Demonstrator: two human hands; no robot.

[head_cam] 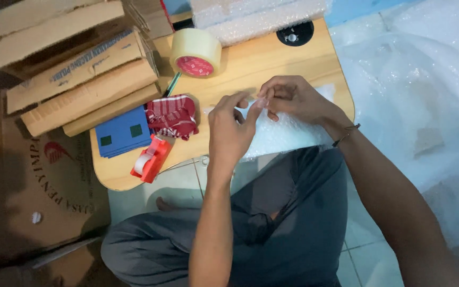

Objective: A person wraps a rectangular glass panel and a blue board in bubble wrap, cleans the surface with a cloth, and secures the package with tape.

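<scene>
Bubble-wrapped parcel lies on the bench just under my hands, while my left hand and right hand pinch a clear tape strip between their fingertips above it.

Materials and finishes on and around the low wooden table

Table top: smooth pale wood-grain laminate, satin sheen. Near its far edge, a roll of packing tape: glossy clear film on a red card core. Near the left edge: matt corrugated cardboard stacks, rough brown; matt blue card sheets; red-and-white striped woven cloth; glossy red plastic tape dispenser. At the front edge, translucent bubble wrap, dimpled, soft shine. The wrist band looks like dark cord.
</scene>
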